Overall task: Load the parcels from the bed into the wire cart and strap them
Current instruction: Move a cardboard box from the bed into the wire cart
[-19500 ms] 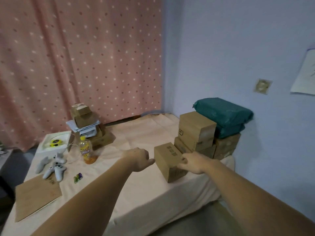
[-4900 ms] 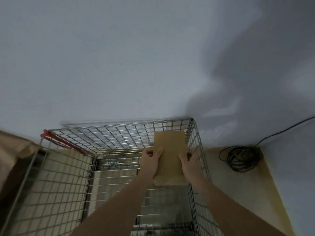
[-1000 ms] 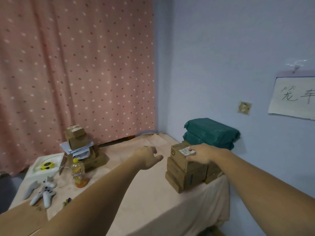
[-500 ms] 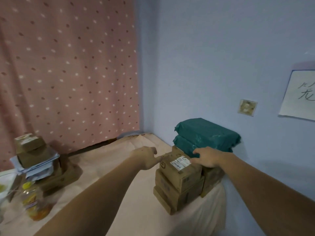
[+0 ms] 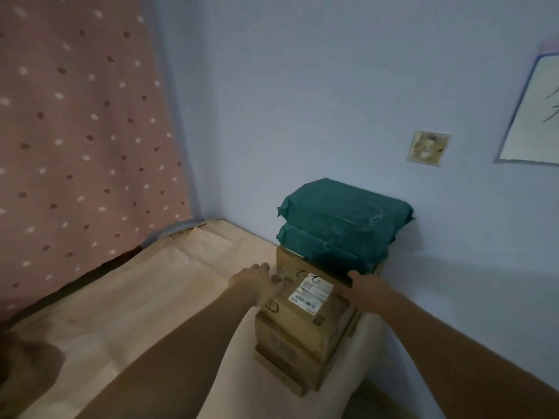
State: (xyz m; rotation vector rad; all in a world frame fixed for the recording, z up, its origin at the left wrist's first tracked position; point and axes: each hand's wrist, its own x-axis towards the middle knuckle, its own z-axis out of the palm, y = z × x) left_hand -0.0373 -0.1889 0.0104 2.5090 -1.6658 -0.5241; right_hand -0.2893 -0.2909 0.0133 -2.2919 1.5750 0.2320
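A stack of cardboard parcels stands at the bed's right corner by the wall. The top cardboard box (image 5: pixel 305 297) carries a white shipping label. My left hand (image 5: pixel 257 282) presses against its left side and my right hand (image 5: pixel 363 287) holds its far right edge. Two more brown boxes (image 5: pixel 290 352) lie beneath it. Behind them, two teal plastic-wrapped parcels (image 5: pixel 341 225) rest on another brown box. The wire cart is out of view.
The bed (image 5: pixel 136 297) is covered in beige sheeting. A pink dotted curtain (image 5: pixel 75 131) hangs behind it on the left. The blue wall (image 5: pixel 332 101) carries a socket plate (image 5: pixel 428 149) and a paper sheet (image 5: pixel 535 116).
The view has moved closer and swung right, so the items at the bed's left are gone from sight. Both hands have closed in on the sides of the top labelled box.
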